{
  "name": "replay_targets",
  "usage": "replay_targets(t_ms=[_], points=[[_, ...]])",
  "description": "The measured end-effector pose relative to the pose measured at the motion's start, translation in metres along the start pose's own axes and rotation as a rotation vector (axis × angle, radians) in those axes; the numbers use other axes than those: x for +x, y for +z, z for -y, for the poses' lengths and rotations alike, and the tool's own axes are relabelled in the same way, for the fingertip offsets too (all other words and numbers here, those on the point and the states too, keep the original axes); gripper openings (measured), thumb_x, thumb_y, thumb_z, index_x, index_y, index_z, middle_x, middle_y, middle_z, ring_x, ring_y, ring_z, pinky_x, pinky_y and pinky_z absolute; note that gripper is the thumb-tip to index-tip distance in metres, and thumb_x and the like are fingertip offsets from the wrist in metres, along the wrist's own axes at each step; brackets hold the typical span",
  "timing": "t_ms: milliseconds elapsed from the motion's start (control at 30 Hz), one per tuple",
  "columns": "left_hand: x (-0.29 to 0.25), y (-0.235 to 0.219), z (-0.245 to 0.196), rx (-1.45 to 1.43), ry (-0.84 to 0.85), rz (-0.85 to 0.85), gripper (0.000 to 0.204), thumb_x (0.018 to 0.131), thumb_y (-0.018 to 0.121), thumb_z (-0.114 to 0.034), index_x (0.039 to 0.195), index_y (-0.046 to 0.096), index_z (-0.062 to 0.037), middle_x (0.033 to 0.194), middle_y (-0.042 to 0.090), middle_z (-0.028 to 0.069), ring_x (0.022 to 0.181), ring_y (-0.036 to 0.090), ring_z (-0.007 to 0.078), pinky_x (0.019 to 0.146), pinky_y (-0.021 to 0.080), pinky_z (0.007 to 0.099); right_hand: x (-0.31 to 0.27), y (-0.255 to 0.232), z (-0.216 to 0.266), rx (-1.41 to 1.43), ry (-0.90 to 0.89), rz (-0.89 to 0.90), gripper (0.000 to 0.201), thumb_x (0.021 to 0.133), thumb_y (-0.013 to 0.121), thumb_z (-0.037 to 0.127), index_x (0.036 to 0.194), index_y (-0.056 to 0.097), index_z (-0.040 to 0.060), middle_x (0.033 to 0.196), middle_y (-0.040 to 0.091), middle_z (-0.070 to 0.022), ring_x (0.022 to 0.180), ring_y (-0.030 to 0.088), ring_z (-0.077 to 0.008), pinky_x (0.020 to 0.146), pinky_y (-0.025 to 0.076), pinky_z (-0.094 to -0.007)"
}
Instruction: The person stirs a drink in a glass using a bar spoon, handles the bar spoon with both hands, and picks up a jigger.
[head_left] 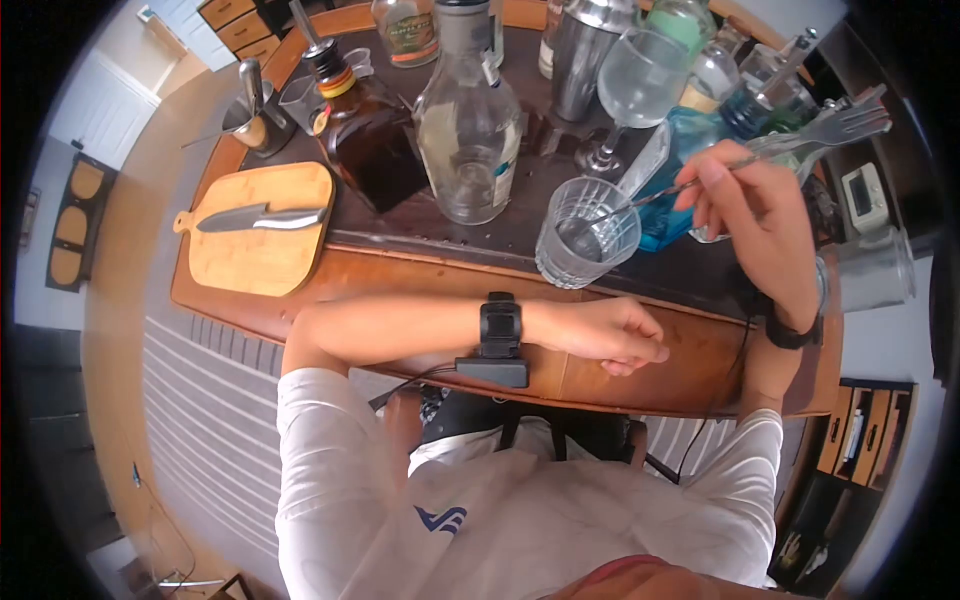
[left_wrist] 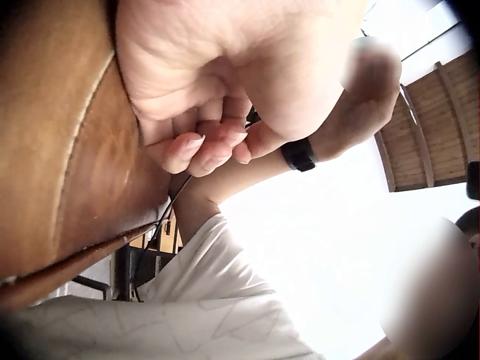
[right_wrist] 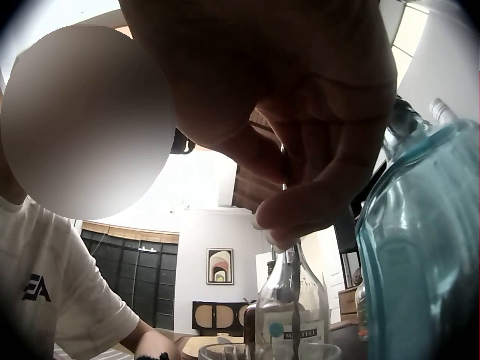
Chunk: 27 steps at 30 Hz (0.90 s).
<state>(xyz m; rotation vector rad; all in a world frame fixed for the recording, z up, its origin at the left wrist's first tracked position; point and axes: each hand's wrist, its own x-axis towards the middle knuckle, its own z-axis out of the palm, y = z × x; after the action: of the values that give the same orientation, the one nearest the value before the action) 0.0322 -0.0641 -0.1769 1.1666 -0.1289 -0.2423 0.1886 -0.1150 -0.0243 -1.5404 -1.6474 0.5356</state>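
Between thumb and fingers, the right hand (head_left: 755,215) pinches a long thin metal bar spoon (head_left: 660,197), its forked end up and its lower end inside a cut glass tumbler (head_left: 588,235). The right wrist view shows the same hand (right_wrist: 307,150) above the glass rim (right_wrist: 225,350), the twisted shaft (right_wrist: 296,307) running down from the fingers. At the leather table edge lies the left hand (head_left: 605,333), fingers loosely curled with nothing in them; the left wrist view shows this hand (left_wrist: 217,90) beside the brown leather.
A clear bottle (head_left: 468,150) and a dark square bottle (head_left: 375,150) stand left of the tumbler. A blue bottle (head_left: 660,215), a stemmed glass (head_left: 643,78) and a metal shaker (head_left: 582,65) are close by. A knife (head_left: 255,218) lies on a wooden board (head_left: 260,265).
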Motion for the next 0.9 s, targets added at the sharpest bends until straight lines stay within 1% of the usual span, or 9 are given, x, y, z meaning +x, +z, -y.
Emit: replay_targets(t_ms=[67, 100, 167, 400, 500, 567, 700, 767, 900], points=[[-0.0001, -0.0007, 0.0003, 0.028, 0.024, 0.017, 0.043, 0.107, 0.054, -0.026, 0.070, 0.049, -0.0061, 0.063, 0.048, -0.0028, 0.058, 0.043, 0.0064, 0.055, 0.035, 0.0261, -0.0001, -0.0001, -0.0019, 0.012, -0.015, 0.009, 0.028, 0.105, 0.055, 0.016, 0.093, 0.071, -0.0042, 0.079, 0.069, -0.0047, 0.063, 0.059, -0.0065, 0.055, 0.046, -0.0217], [-0.0003, -0.0015, -0.0003, 0.031, 0.023, -0.005, 0.043, 0.107, 0.054, -0.026, 0.070, 0.049, -0.0061, 0.063, 0.048, -0.0028, 0.058, 0.043, 0.0064, 0.055, 0.035, 0.0261, 0.0009, -0.0006, -0.0031, 0.006, -0.032, 0.007, 0.028, 0.105, 0.055, 0.016, 0.093, 0.071, -0.0047, 0.080, 0.069, -0.0049, 0.063, 0.059, -0.0063, 0.054, 0.046, -0.0218], [-0.0010, -0.0001, -0.0006, 0.014, 0.018, 0.016, 0.043, 0.107, 0.054, -0.027, 0.069, 0.049, -0.0062, 0.063, 0.048, -0.0031, 0.058, 0.043, 0.0064, 0.055, 0.035, 0.0260, 0.0011, -0.0003, -0.0055, 0.032, -0.030, 0.024, 0.030, 0.106, 0.054, 0.016, 0.093, 0.070, -0.0055, 0.081, 0.069, -0.0053, 0.063, 0.059, -0.0062, 0.054, 0.045, -0.0213], [0.0002, -0.0010, -0.0004, 0.032, -0.011, 0.023, 0.043, 0.107, 0.055, -0.027, 0.070, 0.049, -0.0064, 0.062, 0.048, -0.0030, 0.058, 0.043, 0.0061, 0.054, 0.035, 0.0261, 0.0018, 0.0021, -0.0057, 0.048, -0.004, -0.015, 0.029, 0.105, 0.055, 0.015, 0.092, 0.070, -0.0053, 0.080, 0.069, -0.0057, 0.062, 0.059, -0.0062, 0.054, 0.045, -0.0209], [0.0009, -0.0025, -0.0012, 0.069, -0.023, 0.019, 0.043, 0.107, 0.055, -0.028, 0.070, 0.050, -0.0064, 0.063, 0.048, -0.0030, 0.058, 0.043, 0.0063, 0.055, 0.035, 0.0261, 0.0037, 0.0031, -0.0060, 0.037, -0.047, -0.023, 0.028, 0.105, 0.055, 0.014, 0.091, 0.070, -0.0049, 0.077, 0.069, -0.0058, 0.061, 0.059, -0.0067, 0.054, 0.046, -0.0215], [0.0009, -0.0014, -0.0007, 0.073, -0.030, 0.018, 0.043, 0.107, 0.055, -0.028, 0.070, 0.049, -0.0064, 0.063, 0.048, -0.0030, 0.058, 0.043, 0.0064, 0.055, 0.036, 0.0262, 0.0042, 0.0034, -0.0050, -0.010, -0.082, -0.019, 0.026, 0.104, 0.056, 0.014, 0.091, 0.070, -0.0031, 0.073, 0.068, -0.0048, 0.060, 0.061, -0.0075, 0.055, 0.047, -0.0220], [0.0020, -0.0001, -0.0034, 0.065, -0.038, 0.019, 0.043, 0.108, 0.055, -0.028, 0.071, 0.049, -0.0058, 0.063, 0.048, -0.0026, 0.058, 0.043, 0.0067, 0.055, 0.036, 0.0265, 0.0037, 0.0024, -0.0016, -0.026, -0.073, -0.033, 0.026, 0.104, 0.056, 0.015, 0.090, 0.070, -0.0016, 0.071, 0.068, -0.0034, 0.060, 0.063, -0.0085, 0.055, 0.048, -0.0223], [0.0027, -0.0002, -0.0046, 0.030, -0.030, 0.015, 0.043, 0.108, 0.054, -0.027, 0.071, 0.050, -0.0050, 0.064, 0.048, -0.0023, 0.059, 0.043, 0.0069, 0.055, 0.036, 0.0267, 0.0032, 0.0015, -0.0015, -0.042, -0.110, 0.005, 0.025, 0.103, 0.056, 0.015, 0.091, 0.069, -0.0019, 0.071, 0.068, -0.0039, 0.059, 0.064, -0.0103, 0.055, 0.048, -0.0227], [0.0037, 0.0000, -0.0026, 0.038, -0.064, -0.002, 0.042, 0.108, 0.054, -0.026, 0.072, 0.051, -0.0043, 0.064, 0.049, -0.0019, 0.059, 0.043, 0.0071, 0.055, 0.036, 0.0267, 0.0006, 0.0022, -0.0019, -0.028, -0.123, -0.019, 0.025, 0.103, 0.056, 0.016, 0.091, 0.068, -0.0031, 0.072, 0.069, -0.0070, 0.059, 0.065, -0.0128, 0.055, 0.048, -0.0245]])
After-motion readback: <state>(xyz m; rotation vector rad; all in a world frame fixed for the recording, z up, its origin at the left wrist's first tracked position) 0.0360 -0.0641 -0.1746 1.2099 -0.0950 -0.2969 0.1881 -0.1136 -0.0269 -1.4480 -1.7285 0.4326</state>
